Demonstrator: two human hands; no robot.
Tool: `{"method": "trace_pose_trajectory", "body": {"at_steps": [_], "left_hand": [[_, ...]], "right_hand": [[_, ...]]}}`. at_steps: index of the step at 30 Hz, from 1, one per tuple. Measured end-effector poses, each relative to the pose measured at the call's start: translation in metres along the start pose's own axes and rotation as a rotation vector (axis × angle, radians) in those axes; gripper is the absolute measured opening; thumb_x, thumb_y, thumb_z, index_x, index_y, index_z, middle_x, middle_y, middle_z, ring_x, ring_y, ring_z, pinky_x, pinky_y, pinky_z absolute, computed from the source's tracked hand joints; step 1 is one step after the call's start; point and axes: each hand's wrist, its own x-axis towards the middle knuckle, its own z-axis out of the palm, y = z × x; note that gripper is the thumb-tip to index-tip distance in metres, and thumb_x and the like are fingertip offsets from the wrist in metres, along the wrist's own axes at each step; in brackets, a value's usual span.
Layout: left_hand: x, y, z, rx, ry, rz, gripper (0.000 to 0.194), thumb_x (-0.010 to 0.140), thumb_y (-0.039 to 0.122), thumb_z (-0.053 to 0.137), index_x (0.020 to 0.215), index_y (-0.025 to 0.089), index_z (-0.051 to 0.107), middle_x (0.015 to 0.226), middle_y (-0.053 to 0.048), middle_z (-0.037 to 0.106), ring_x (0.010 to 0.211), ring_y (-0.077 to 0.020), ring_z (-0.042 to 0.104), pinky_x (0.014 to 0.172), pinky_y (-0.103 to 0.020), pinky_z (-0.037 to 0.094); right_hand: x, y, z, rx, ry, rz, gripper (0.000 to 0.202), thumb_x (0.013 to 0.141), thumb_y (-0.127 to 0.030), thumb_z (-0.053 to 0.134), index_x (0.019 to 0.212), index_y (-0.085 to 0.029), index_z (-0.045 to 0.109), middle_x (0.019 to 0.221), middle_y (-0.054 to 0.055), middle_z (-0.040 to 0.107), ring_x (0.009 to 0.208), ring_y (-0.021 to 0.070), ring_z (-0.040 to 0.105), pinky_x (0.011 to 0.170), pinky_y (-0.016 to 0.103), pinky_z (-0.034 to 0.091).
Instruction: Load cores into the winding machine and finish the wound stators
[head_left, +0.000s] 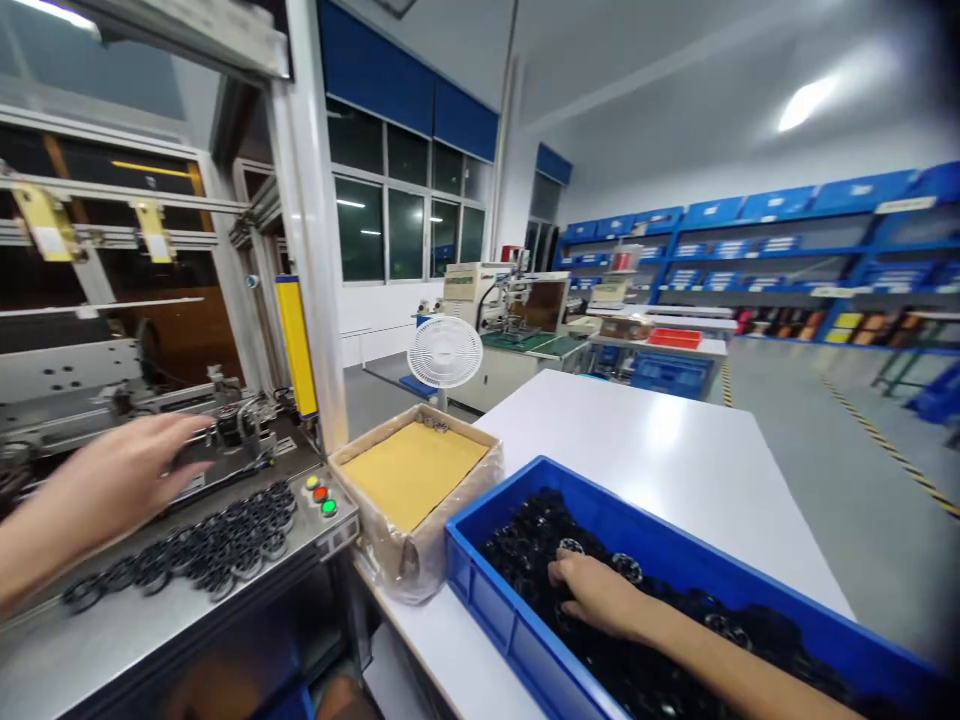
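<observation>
My left hand point(139, 470) reaches toward a small black round part point(229, 425) in the machine's fixture; its fingers are apart and nothing shows between them. Below it, many black ring-shaped parts point(217, 540) lie bunched on the machine's metal ledge point(112, 660). My right hand point(600, 592) is down in the blue bin point(510, 610), among dark parts point(532, 530). Its fingers are curled at a ring with a silvery face point(571, 546); the fingertips are partly hidden, and what they grip cannot be made out.
Between machine and bin stands a plastic-lined carton point(416, 470) with a yellow sheet and a few rings at its back edge. Three buttons point(321, 494) sit on the machine's corner. A white table point(637, 430) extends behind the bin. A white fan point(445, 352) stands beyond the carton.
</observation>
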Motion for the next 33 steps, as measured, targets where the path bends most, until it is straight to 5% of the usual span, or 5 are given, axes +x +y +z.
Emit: {"method": "trace_pose_trajectory", "body": {"at_steps": [5, 10, 17, 25, 33], "left_hand": [[0.114, 0.112, 0.144, 0.083, -0.401, 0.29, 0.035, 0.087, 0.035, 0.068, 0.118, 0.017, 0.064, 0.12, -0.009, 0.068, 0.11, -0.0257, 0.064, 0.098, -0.05, 0.049], [0.16, 0.181, 0.282, 0.05, -0.587, 0.349, 0.033, 0.093, 0.034, 0.062, 0.122, 0.019, 0.061, 0.127, -0.01, 0.063, 0.109, -0.0246, 0.064, 0.092, -0.048, 0.054], [0.19, 0.212, 0.379, -0.062, -0.639, 0.235, 0.035, 0.093, 0.034, 0.062, 0.124, 0.018, 0.06, 0.127, -0.01, 0.062, 0.108, -0.0245, 0.064, 0.09, -0.047, 0.055], [0.188, 0.21, 0.379, -0.287, -0.618, 0.014, 0.035, 0.093, 0.034, 0.062, 0.124, 0.018, 0.06, 0.128, -0.01, 0.062, 0.108, -0.0248, 0.064, 0.089, -0.047, 0.055], [0.114, 0.186, 0.247, -0.541, -0.572, 0.029, 0.031, 0.092, 0.037, 0.063, 0.114, 0.016, 0.062, 0.105, -0.006, 0.068, 0.089, -0.0193, 0.067, 0.08, -0.04, 0.057]], "right_hand": [[-0.003, 0.008, -0.006, 0.028, -0.096, -0.009, 0.029, 0.061, 0.0, 0.063, 0.081, -0.017, 0.075, 0.089, 0.01, 0.077, 0.088, 0.0269, 0.073, 0.075, 0.029, 0.05], [-0.006, 0.007, -0.012, 0.052, -0.189, -0.057, 0.025, 0.069, -0.004, 0.061, 0.085, -0.012, 0.078, 0.094, 0.017, 0.077, 0.093, 0.0314, 0.073, 0.081, 0.034, 0.054], [-0.019, 0.013, 0.002, 0.07, -0.178, -0.134, 0.015, 0.073, -0.016, 0.066, 0.082, -0.012, 0.077, 0.089, 0.015, 0.076, 0.085, 0.0277, 0.073, 0.079, 0.033, 0.055], [-0.021, 0.003, -0.021, 0.082, -0.104, -0.151, 0.025, 0.077, -0.032, 0.072, 0.093, -0.013, 0.075, 0.096, 0.013, 0.076, 0.084, 0.0281, 0.073, 0.081, 0.035, 0.058], [-0.008, 0.002, -0.018, 0.259, 0.159, -0.187, 0.015, 0.074, -0.012, 0.068, 0.087, -0.01, 0.076, 0.091, 0.016, 0.075, 0.088, 0.0303, 0.073, 0.083, 0.036, 0.057]]}}
